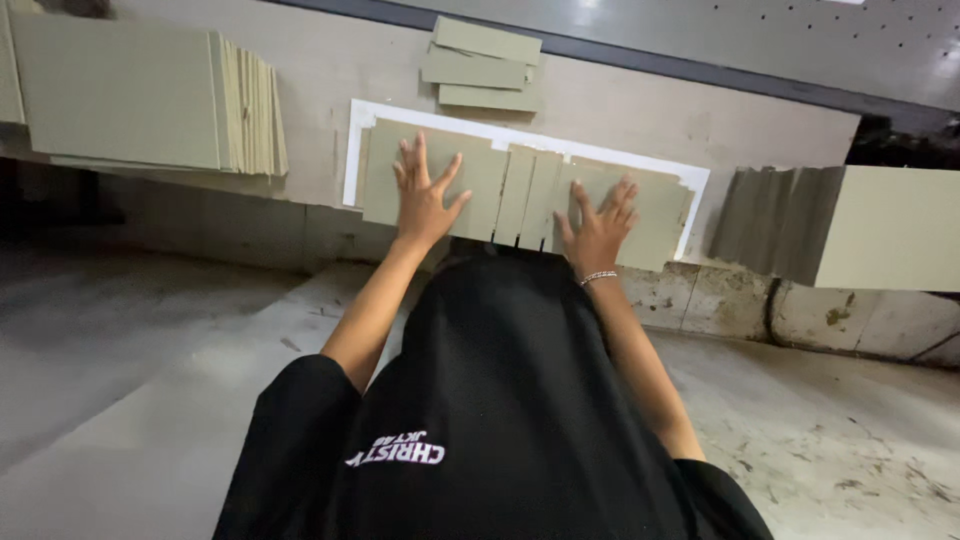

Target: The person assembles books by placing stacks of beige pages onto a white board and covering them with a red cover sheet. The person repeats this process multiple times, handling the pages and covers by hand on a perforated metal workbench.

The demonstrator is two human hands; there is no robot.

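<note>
My left hand [424, 190] lies flat with fingers spread on a large olive-grey board panel [475, 185]. My right hand [600, 225], with a bead bracelet at the wrist, presses flat on another olive-grey board panel [655, 215] to the right. Between the two panels sit two narrow strips [528, 195] of the same board. All these pieces lie on a white sheet [356, 150] on the workbench [620, 110]. My black shirt hides the bench's near edge below the strips.
A tall stack of olive boards [150, 95] sits at the left. A few small board pieces [480, 65] lie behind the white sheet. Another fanned stack of boards [840, 225] overhangs the bench at the right. A concrete floor [820, 430] lies below.
</note>
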